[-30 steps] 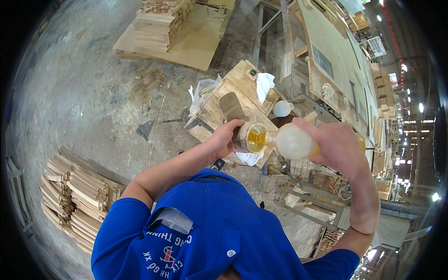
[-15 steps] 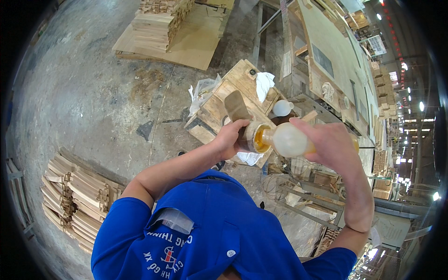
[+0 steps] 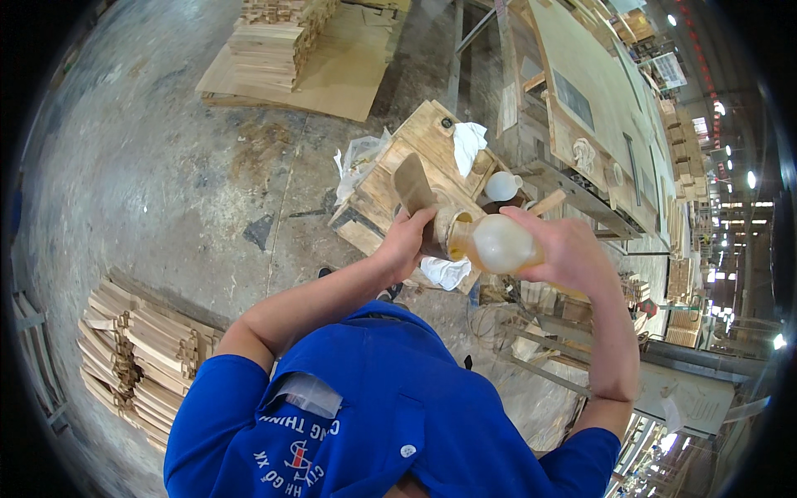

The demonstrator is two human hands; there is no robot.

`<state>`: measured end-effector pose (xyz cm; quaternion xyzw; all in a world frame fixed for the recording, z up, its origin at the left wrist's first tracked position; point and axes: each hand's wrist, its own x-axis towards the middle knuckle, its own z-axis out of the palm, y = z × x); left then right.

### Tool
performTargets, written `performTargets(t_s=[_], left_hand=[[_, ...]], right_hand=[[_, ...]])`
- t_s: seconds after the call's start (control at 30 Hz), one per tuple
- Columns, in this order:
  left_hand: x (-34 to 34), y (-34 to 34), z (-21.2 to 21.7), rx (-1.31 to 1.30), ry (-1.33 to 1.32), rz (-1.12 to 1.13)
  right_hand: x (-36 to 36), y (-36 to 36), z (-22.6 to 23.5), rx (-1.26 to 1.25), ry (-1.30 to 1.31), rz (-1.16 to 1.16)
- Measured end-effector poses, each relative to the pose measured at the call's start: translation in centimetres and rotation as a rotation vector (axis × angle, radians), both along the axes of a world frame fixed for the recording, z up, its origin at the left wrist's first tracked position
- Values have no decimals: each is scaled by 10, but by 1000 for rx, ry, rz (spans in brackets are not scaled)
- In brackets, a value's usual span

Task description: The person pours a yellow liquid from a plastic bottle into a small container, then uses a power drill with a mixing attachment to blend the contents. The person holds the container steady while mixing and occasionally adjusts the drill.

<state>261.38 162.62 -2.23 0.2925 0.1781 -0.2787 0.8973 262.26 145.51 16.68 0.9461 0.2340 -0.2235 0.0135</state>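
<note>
My left hand (image 3: 407,242) is closed round a cloudy jar (image 3: 442,224) whose mouth is smeared with yellow and faces right. A flat brown blade-like piece (image 3: 413,184) stands out beyond that hand; I cannot tell whether the hand holds it too. In my right hand (image 3: 569,249) is a translucent plastic bottle (image 3: 501,244) with amber liquid in it. The bottle is tipped sideways, its neck at the jar's mouth. How far the neck reaches in is hard to see. Both hands are above a wooden crate-like stand (image 3: 374,195).
On the stand lie white cloths (image 3: 470,147) and a black round piece (image 3: 447,122). A second translucent bottle (image 3: 502,187) is beside it. A long workbench (image 3: 606,108) runs along the right. Wood stacks stand at the far left (image 3: 270,54) and near left (image 3: 154,357).
My right hand and the bottle have moved a little left, closer to the jar. The left hand has shifted only slightly, still holding the jar.
</note>
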Motion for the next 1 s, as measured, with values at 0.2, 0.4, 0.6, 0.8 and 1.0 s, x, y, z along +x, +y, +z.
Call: performTargets(t_s=[0.2, 0.4, 0.6, 0.8, 1.0], left_hand=[[9, -11, -21, 19, -108, 0], [22, -23, -33, -186, 119, -134], [33, -41, -24, -100, 107, -230], [47, -62, -37, -68, 144, -196], [111, -54, -105, 89, 233, -3]], right_hand=[[-1, -38, -40, 488, 325, -300], [-48, -75, -146, 1458, 764, -745], [-62, -74, -183, 1914, 1305, -735], [-51, -94, -188, 1975, 1501, -545], [-45, -129, -188, 1966, 1131, -647]])
